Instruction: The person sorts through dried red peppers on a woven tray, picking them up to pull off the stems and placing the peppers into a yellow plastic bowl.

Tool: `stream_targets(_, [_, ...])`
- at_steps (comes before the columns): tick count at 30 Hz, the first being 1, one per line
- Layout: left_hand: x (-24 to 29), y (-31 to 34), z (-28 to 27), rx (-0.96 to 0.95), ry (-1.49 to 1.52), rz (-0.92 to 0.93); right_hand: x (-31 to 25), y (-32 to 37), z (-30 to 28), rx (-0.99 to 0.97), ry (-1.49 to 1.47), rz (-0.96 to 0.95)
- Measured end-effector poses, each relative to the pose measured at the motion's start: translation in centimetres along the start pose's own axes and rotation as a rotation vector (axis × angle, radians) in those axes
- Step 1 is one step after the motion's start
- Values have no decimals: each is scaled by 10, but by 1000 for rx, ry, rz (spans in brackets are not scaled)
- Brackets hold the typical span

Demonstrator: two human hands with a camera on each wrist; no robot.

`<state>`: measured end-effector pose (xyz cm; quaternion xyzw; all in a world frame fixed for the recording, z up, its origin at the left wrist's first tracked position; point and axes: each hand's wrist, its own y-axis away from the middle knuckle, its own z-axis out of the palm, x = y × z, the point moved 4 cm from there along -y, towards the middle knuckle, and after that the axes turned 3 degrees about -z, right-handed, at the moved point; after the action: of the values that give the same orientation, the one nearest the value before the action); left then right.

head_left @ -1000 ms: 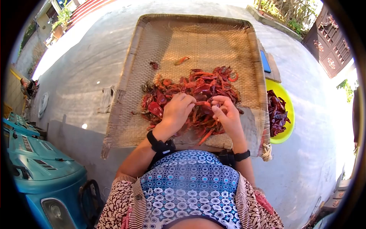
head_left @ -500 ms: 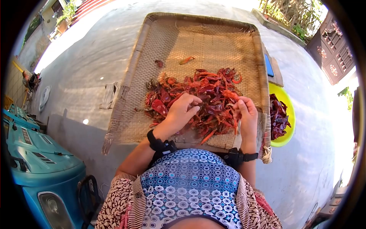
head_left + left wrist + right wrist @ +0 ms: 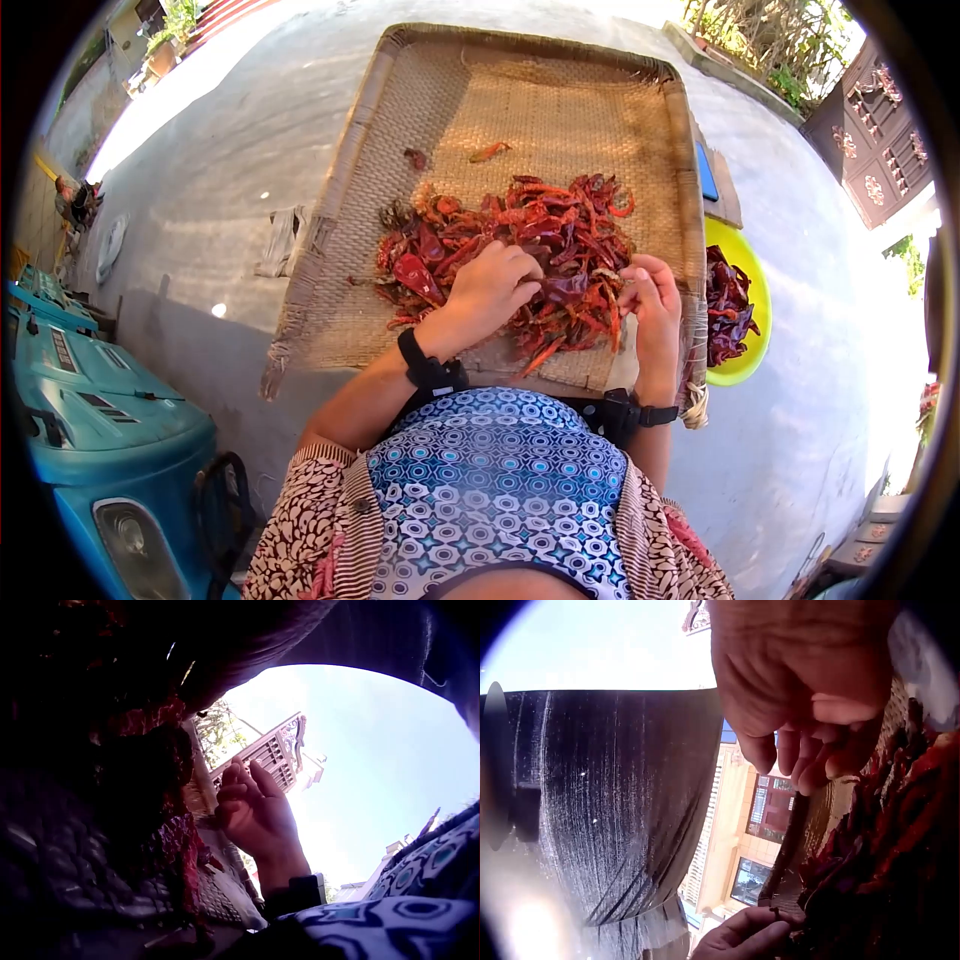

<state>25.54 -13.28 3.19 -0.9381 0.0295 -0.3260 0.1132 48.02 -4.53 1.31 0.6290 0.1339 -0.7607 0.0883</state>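
Note:
A heap of dried red chili peppers (image 3: pixel 590 215) lies on a woven bamboo tray (image 3: pixel 570 100). My left hand (image 3: pixel 490 285) is low over the middle of the heap, thumb and forefinger pinching at a dark red chili pepper (image 3: pixel 565 288). In the right wrist view the left hand (image 3: pixel 742 934) shows at the bottom, its fingertips close together on a small dark piece. My right hand (image 3: pixel 655 300) hovers at the heap's right edge. Its fingers hang loosely bent with nothing between them, as the left wrist view of the right hand (image 3: pixel 259 821) also shows.
Right of the tray stands a yellow-green basin (image 3: pixel 752 340) of dark red chilies. A blue flat object (image 3: pixel 707 175) lies behind it. A few loose pieces, one an orange chili (image 3: pixel 490 152), lie farther back on the tray. A teal vehicle (image 3: pixel 110 440) stands at the left.
My right hand carried an orange-red chili from the middle to the heap's right side and let go of it. My left hand has shifted slightly right over the heap.

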Motion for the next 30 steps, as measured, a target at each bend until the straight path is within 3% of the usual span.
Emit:
stream_targets(3, [-1, 6, -7, -8, 87, -92, -2, 4, 32, -179, 275, 85])
stream_targets(6, [-6, 12, -12, 50, 132, -105, 0, 6, 45, -314, 617, -122])
stream_targets(9, [-17, 18, -17, 150, 271, -176, -1, 11, 49, -397, 741, -205])
stream_targets(12, [-24, 19, -32, 286, 455, -117, 4, 9, 50, -369, 808, -188])
stream_targets(13, [-30, 19, -39, 296, 303, -143, 6, 7, 49, -350, 830, -276])
stream_targets(15, [-41, 20, -50, 278, 308, -226, 12, 5, 47, -308, 871, -453])
stream_targets(19, [-64, 31, -77, 175, 226, -311, -7, 4, 47, -122, 558, -241])
stream_targets(26, [-78, 50, -90, -39, -263, -362, 12, 2, 24, 42, 109, 26])
stream_targets(30, [-89, 53, -85, -50, -319, -414, 12, -15, -28, 204, -297, -8])
